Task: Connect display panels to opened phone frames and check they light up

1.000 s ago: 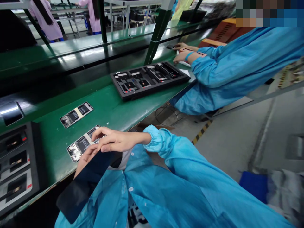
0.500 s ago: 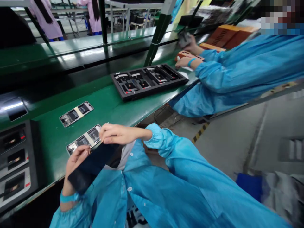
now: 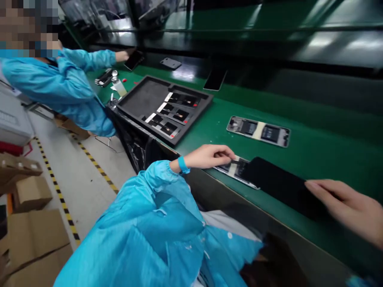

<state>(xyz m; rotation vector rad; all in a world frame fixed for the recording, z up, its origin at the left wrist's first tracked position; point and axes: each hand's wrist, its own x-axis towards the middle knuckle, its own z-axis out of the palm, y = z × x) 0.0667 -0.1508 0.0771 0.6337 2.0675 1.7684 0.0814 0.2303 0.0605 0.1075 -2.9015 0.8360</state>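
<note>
A black phone screen panel [image 3: 277,181] slants over one end of an open phone housing [image 3: 232,168] near the bench's front edge. My right hand [image 3: 353,205] is closed on the panel's right-hand end, thumb on top. My left hand [image 3: 211,156], with a blue wristband, reaches over the housing's other end with its fingers curled in a pinch. What those fingers hold, if anything, is hidden. The panel covers the housing's right part. Behind it lies a second open phone housing [image 3: 259,131] with a cream strip across its middle.
A dark grey tray [image 3: 194,121] with several screen parts stands to the left on the green bench [image 3: 206,133]. A dark phone-like panel [image 3: 215,79] and a grey phone back [image 3: 170,63] lie farther back. A co-worker in a blue smock [image 3: 56,87] works at far left.
My view has swung left. The black panel has moved from in front of my body to over the housing. My left hand has left the panel for the housing; my right hand still grips it.
</note>
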